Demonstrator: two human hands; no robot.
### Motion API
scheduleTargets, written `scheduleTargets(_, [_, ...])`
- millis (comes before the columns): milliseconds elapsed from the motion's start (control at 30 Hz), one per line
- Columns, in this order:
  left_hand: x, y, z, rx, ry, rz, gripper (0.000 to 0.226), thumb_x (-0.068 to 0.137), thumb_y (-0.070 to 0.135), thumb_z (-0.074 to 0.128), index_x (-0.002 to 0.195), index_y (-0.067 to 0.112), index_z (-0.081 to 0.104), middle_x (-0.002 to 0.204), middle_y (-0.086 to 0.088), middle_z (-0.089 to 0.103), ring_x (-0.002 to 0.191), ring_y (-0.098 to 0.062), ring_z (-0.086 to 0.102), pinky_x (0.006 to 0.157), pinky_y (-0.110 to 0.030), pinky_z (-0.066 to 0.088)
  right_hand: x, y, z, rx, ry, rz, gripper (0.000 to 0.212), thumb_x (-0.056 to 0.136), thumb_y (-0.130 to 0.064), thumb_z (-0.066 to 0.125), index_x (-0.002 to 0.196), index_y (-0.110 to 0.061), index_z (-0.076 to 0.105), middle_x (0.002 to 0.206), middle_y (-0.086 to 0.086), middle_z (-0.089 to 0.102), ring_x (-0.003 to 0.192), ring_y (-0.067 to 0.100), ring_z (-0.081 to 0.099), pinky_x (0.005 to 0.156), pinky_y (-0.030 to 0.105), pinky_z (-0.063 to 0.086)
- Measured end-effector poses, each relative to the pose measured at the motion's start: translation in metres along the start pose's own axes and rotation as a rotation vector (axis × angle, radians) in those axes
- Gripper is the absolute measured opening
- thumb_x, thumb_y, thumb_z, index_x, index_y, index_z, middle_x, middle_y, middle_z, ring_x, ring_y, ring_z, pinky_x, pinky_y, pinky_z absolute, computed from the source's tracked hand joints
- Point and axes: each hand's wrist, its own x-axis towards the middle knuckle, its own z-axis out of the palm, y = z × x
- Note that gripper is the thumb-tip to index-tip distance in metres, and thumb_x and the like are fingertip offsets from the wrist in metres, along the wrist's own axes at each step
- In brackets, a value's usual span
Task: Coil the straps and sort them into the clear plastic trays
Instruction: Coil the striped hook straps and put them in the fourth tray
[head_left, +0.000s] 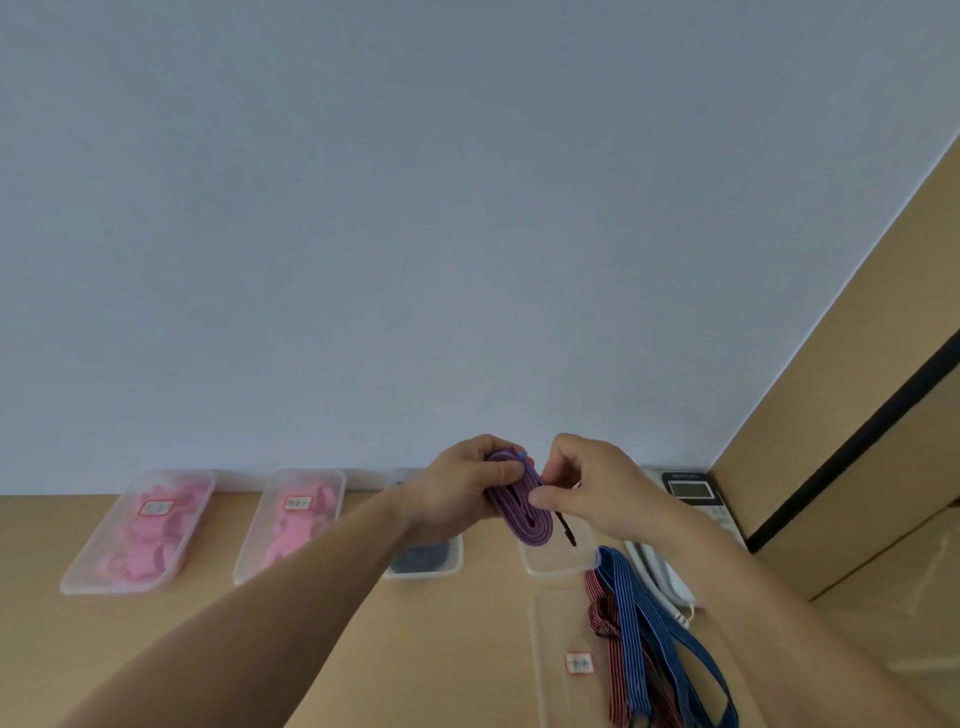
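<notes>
Both my hands hold a purple strap (524, 512) wound into an oval coil, raised above the desk. My left hand (462, 488) grips the coil's upper left side. My right hand (587, 488) pinches its right edge, and a thin dark strap end (567, 530) dangles below that hand. Under the coil lies a clear plastic tray (561, 564). Loose blue striped straps (660, 639) and red striped straps (605, 623) lie on the desk at the lower right.
Along the wall stand two lidded clear trays of pink straps (140, 530) (291, 525) and a tray with dark contents (423, 561). A clear lid with a label (566, 660) lies near me. A desk phone (691, 499) stands at the right by a wooden panel (857, 426).
</notes>
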Motion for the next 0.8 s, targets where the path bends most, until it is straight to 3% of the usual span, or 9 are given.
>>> scheduleTargets(200, [0.044,-0.024,0.007,-0.241,0.078,-0.058,0.023,0.091,-0.008,0.038,0.104,0.001,0.054,0.094,-0.015,0.063,0.084,-0.027,0.061,0.078,-0.041,0.050,0.030,0.040,-0.001,0.009,-0.027,0.004,0.027,0.073,-0.024,0.083,0.068,-0.027,0.056,0.063,-0.024,0.063,0.050,-0.003,0.054,0.050,0.010,0.039])
scheduleTargets(367, [0.096,-0.034,0.018,-0.335,0.358,-0.106,0.023,0.081,-0.006,0.030,0.079,0.002,0.052,0.071,-0.009,0.054,0.067,-0.024,0.051,0.065,-0.034,0.044,0.054,0.076,0.010,-0.049,-0.033,-0.020,0.031,0.075,-0.022,0.078,0.059,-0.026,0.051,0.059,-0.010,0.058,0.052,0.001,0.051,0.051,0.017,0.041])
scheduleTargets(533, [0.132,-0.048,0.023,-0.313,0.502,-0.185,0.031,0.081,-0.001,0.032,0.060,0.007,0.053,0.061,-0.008,0.052,0.059,-0.022,0.050,0.060,-0.030,0.042,0.079,0.101,0.012,-0.120,-0.032,-0.084,0.027,0.074,-0.019,0.069,0.059,-0.020,0.047,0.058,-0.005,0.053,0.054,0.007,0.044,0.050,0.023,0.035])
scheduleTargets(600, [0.145,-0.054,0.026,-0.164,0.635,-0.199,0.019,0.081,0.006,0.038,0.067,0.007,0.050,0.069,-0.010,0.047,0.067,-0.024,0.044,0.066,-0.031,0.039,0.090,0.111,0.017,-0.118,-0.022,-0.028,0.030,0.074,-0.020,0.068,0.057,-0.023,0.043,0.056,-0.006,0.051,0.052,0.008,0.044,0.047,0.022,0.032])
scheduleTargets(667, [0.150,-0.067,0.021,0.251,0.732,-0.232,0.012,0.082,0.017,0.045,0.085,0.009,0.054,0.077,-0.012,0.042,0.077,-0.015,0.035,0.067,-0.028,0.035,0.099,0.122,0.026,-0.116,-0.023,0.043,0.030,0.075,-0.020,0.066,0.057,-0.023,0.043,0.053,-0.007,0.050,0.050,0.008,0.044,0.042,0.017,0.028])
scheduleTargets(700, [0.149,-0.076,0.016,0.463,0.743,-0.254,0.021,0.085,0.020,0.048,0.098,0.005,0.056,0.080,-0.016,0.045,0.070,-0.030,0.045,0.062,-0.028,0.036,0.099,0.127,0.031,-0.124,-0.028,0.076,0.028,0.075,-0.019,0.066,0.057,-0.022,0.044,0.053,-0.006,0.051,0.049,0.009,0.044,0.040,0.017,0.029])
scheduleTargets(733, [0.146,-0.085,0.010,0.596,0.746,-0.289,0.028,0.088,0.020,0.049,0.108,0.002,0.055,0.086,-0.020,0.049,0.091,-0.042,0.056,0.059,-0.031,0.038,0.099,0.132,0.036,-0.134,-0.044,0.110,0.026,0.074,-0.019,0.066,0.058,-0.021,0.046,0.054,-0.005,0.053,0.050,0.010,0.046,0.040,0.017,0.030])
scheduleTargets(767, [0.143,-0.094,0.003,0.657,0.730,-0.335,0.028,0.090,0.018,0.050,0.113,0.002,0.054,0.092,-0.021,0.053,0.075,-0.029,0.052,0.062,-0.035,0.043,0.098,0.138,0.043,-0.147,-0.067,0.141,0.024,0.074,-0.020,0.066,0.059,-0.020,0.048,0.056,-0.003,0.056,0.052,0.012,0.048,0.040,0.016,0.029])
scheduleTargets(800, [0.140,-0.103,-0.002,0.670,0.698,-0.373,0.024,0.091,0.018,0.051,0.111,0.004,0.054,0.094,-0.019,0.056,0.077,-0.026,0.053,0.067,-0.037,0.046,0.098,0.144,0.049,-0.161,-0.091,0.169,0.023,0.074,-0.020,0.066,0.060,-0.019,0.049,0.060,-0.001,0.059,0.054,0.013,0.050,0.043,0.019,0.031])
